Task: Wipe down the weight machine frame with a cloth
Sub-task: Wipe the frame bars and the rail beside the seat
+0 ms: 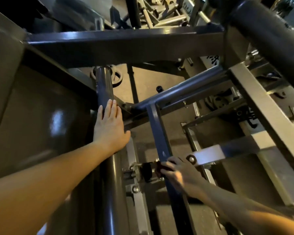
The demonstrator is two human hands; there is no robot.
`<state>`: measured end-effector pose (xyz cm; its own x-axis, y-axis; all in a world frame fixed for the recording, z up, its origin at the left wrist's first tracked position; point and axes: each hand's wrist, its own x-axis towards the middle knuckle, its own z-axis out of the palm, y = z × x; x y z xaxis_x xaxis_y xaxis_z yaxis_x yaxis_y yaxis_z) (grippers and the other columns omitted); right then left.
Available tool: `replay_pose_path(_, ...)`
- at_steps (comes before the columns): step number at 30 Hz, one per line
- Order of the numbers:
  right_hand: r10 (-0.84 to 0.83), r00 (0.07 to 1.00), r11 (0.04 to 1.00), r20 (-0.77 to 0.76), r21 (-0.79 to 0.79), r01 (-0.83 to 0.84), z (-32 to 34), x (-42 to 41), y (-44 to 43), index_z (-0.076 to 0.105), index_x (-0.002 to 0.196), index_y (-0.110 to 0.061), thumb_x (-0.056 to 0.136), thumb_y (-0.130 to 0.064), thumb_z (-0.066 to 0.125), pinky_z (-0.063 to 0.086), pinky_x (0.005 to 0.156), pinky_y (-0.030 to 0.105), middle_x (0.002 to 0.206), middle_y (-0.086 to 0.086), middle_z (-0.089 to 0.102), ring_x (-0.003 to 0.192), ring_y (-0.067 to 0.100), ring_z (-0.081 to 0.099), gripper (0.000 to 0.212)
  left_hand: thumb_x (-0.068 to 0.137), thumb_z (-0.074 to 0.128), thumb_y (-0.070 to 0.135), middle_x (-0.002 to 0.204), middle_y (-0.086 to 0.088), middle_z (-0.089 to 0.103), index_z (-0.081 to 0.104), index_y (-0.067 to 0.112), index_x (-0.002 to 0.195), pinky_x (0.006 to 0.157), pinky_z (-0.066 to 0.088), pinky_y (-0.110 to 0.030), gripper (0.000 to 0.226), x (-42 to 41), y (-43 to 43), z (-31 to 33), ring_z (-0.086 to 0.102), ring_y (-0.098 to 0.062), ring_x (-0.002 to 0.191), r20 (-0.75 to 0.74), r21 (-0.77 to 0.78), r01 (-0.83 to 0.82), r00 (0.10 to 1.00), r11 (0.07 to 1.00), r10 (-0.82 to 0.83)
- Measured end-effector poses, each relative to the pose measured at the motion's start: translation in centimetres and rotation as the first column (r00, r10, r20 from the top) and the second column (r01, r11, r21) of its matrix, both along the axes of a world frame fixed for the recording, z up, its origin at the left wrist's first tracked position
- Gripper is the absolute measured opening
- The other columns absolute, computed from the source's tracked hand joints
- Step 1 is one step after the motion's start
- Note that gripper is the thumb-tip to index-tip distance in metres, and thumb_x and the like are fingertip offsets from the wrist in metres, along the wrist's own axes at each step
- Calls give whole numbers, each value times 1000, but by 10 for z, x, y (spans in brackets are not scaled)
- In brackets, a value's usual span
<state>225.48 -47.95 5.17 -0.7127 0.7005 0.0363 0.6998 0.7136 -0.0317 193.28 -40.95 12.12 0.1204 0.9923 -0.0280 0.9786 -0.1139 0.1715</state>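
- left hand [109, 126] lies flat, fingers straight, on the round post [104, 85], holding nothing
- right hand [178, 173] grips a dark red cloth [159, 167], barely visible, against the flat bar [157, 129]
- cloth's probably soft and light; bunch it in the palm. The frame looks rigid

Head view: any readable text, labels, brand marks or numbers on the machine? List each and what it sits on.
None can be read.
Black marks on the pale panel behind the frame: blurred, cut off by the crossbeam.
Dark marks near the right edge: blurred, may not be lettering.

Left hand [109, 126] flat on the round post [104, 83] — right hand [178, 175] on the square bar [157, 131] beside it.
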Motion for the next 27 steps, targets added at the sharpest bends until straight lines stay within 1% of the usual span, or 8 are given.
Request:
replay_pose_path(3, 71, 964, 993, 257, 74, -93, 31, -12, 9, 72, 116, -36, 89, -36, 72, 50, 92, 33, 123, -9, 65, 109, 14, 62, 27, 97, 39, 60, 170, -15, -11, 5, 7, 162, 126, -5, -54, 91, 17, -58, 2, -20, -29, 155, -61, -57, 235, 969, 970, -238)
replay_pose_path(6, -28, 982, 994, 184, 108, 8, 47, -41, 70, 69, 124, -29, 92, -28, 65, 45, 101, 45, 136, -2, 61, 121, 25, 54, 32, 97, 27, 67, 171, -10, -8, 8, 12, 162, 126, -9, -51, 87, 12, -89, 3, -20, -23, 155, -48, -118, 406, 909, 906, -414)
replay_pose_path(10, -231, 964, 972, 132, 59, 225, 42, -45, 71, 69, 122, -28, 97, -31, 58, 49, 96, 41, 133, 0, 57, 114, 21, 57, 27, 94, 13, 77, 171, -2, 3, 21, 20, 161, 127, -11, -46, 88, -18, -90, 1, -16, -16, 156, -15, -115, 574, 815, 811, -579)
replay_pose_path(14, -3, 979, 993, 205, -117, 28, 51, -5, -37, 72, 117, -26, 84, -25, 78, 55, 90, 42, 129, 0, 64, 114, 23, 60, 33, 96, 20, 74, 167, -3, 24, 36, 19, 156, 128, 1, -49, 82, -21, -92, -1, 4, -18, 158, 15, -67, 578, 815, 813, -579)
replay_pose_path(18, 246, 908, 967, 338, -154, -204, 60, -3, -19, 71, 120, -26, 86, -27, 76, 57, 82, 41, 125, 1, 65, 111, 26, 61, 34, 98, 29, 67, 161, -6, 39, 45, 17, 151, 127, 8, -48, 75, -22, -93, -5, 20, -20, 155, 20, -10, 571, 821, 821, -570)
replay_pose_path(22, -31, 960, 998, 279, 60, 14, 54, -46, 64, 67, 125, -30, 95, -33, 65, 47, 93, 40, 132, 0, 58, 115, 25, 52, 30, 97, 32, 65, 158, -6, 44, 50, 15, 148, 126, 9, -47, 74, -21, -92, -10, 28, -21, 153, 27, 31, 586, 809, 810, -587)
replay_pose_path(24, -206, 952, 978, 227, 67, 195, 43, -57, 79, 65, 126, -33, 95, -32, 66, 45, 96, 40, 135, -1, 55, 117, 25, 50, 31, 97, 33, 65, 156, -6, 46, 52, 14, 147, 125, 9, -47, 74, -22, -91, -13, 31, -21, 152, 25, 58, 575, 816, 816, -577)
replay_pose_path(27, -199, 968, 979, 154, -15, 203, 42, -44, 40, 63, 126, -30, 99, -36, 59, 48, 94, 36, 131, -1, 54, 115, 20, 52, 28, 96, 31, 67, 157, -6, 45, 49, 14, 148, 125, 10, -47, 76, -22, -90, -14, 29, -21, 152, 24, 45, 572, 819, 819, -573)
